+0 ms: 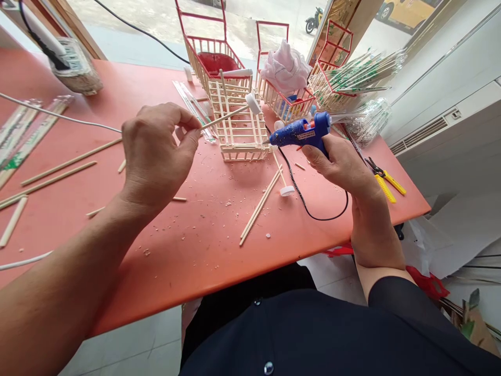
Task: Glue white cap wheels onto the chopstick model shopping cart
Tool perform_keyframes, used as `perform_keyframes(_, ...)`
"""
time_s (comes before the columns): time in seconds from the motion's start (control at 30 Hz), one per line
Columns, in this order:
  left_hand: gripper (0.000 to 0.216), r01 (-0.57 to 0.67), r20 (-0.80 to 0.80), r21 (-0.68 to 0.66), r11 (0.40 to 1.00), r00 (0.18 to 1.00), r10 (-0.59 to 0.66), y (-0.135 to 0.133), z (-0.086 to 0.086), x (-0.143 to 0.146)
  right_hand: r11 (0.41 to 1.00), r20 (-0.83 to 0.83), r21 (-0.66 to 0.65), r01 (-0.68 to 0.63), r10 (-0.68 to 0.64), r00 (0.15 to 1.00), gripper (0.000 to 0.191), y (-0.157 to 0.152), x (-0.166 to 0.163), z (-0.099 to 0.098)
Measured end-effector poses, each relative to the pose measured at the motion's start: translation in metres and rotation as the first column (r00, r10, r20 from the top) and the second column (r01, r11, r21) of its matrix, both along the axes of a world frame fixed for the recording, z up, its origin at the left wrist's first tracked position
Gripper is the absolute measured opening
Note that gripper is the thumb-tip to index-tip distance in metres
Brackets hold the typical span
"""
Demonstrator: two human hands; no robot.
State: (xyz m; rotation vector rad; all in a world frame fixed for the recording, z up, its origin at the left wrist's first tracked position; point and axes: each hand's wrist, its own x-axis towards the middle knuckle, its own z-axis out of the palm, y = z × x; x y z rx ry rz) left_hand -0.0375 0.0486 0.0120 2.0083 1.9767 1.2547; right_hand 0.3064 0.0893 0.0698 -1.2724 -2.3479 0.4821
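Note:
My left hand [160, 149] pinches one end of a wooden chopstick [225, 117]. A white bottle cap [253, 103] sits on the stick's far end. In my right hand [344, 164] is a blue hot glue gun [299, 131], its nozzle pointing left, close to the stick frame. That frame [240, 122], built of pale chopsticks, stands on the table between my hands. Below the nozzle lies another stick with a white cap [287, 191] on its end. Beside it are two loose chopsticks [260, 206].
Red-trimmed stick baskets [213, 39] stand at the back, one holding a white cloth [285, 65]. Wrapped chopsticks [360, 73] fill the back right. Yellow-handled pliers [385, 180] lie at the right edge. The glue gun's black cord [303, 201] loops over the pink table [195, 271].

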Motion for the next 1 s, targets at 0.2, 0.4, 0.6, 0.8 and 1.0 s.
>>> perform_keyframes(0.2, 0.018, 0.004, -0.014, 0.008, 1.0, 1.0, -0.004, -0.0006, 0.0013, 0.0004, 0.999, -0.006, 0.029, -0.019, 0.02, 1.0, 0.057, 0.0013, 0.0007, -0.0023)
perform_keyframes(0.4, 0.025, 0.0, -0.037, 0.061, 0.998, 0.999, 0.002, 0.0009, 0.0006, 0.0001, 0.999, -0.004, 0.034, -0.018, 0.018, 1.0, 0.062, 0.0017, 0.002, -0.0033)
perform_keyframes(0.6, 0.023, -0.004, -0.037, 0.05, 0.999, 0.999, 0.006, 0.0019, -0.0006, 0.0003, 0.999, -0.002, 0.047, -0.02, 0.02, 1.0, 0.058, 0.0019, 0.0019, -0.0031)
perform_keyframes(0.8, 0.022, -0.001, -0.041, 0.061, 0.998, 0.999, 0.003, 0.0019, -0.0012, -0.0005, 0.998, 0.003, 0.06, -0.022, 0.022, 1.0, 0.059, 0.0026, 0.0019, -0.0044)
perform_keyframes(1.0, 0.024, 0.007, -0.042, 0.066, 0.998, 0.999, -0.004, 0.0016, -0.0009, -0.0015, 0.998, 0.007, 0.067, -0.021, 0.02, 1.0, 0.063, 0.0036, 0.0016, -0.0058)
